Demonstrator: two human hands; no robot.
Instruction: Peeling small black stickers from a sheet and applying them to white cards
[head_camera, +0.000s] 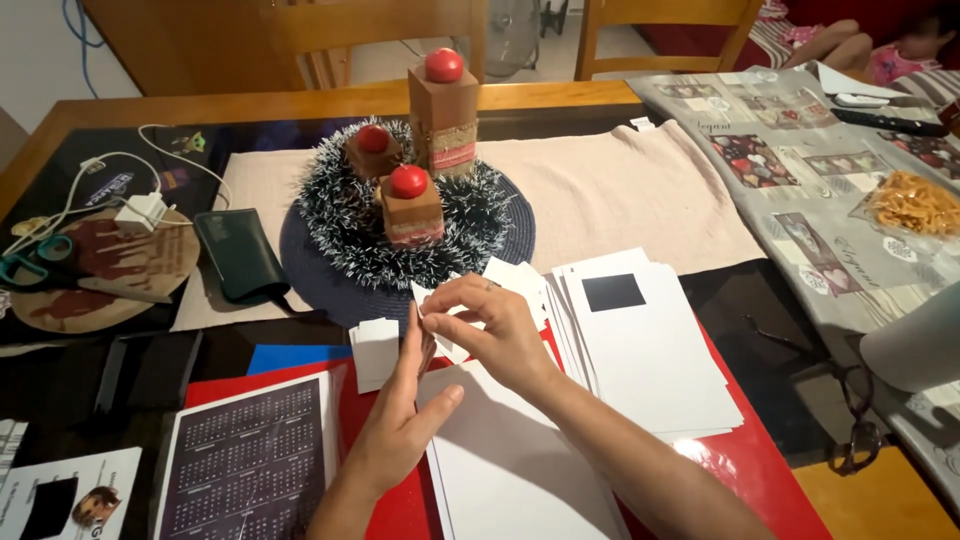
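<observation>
One head cam, looking down and fwd over the table (560, 100), close above the hands.
</observation>
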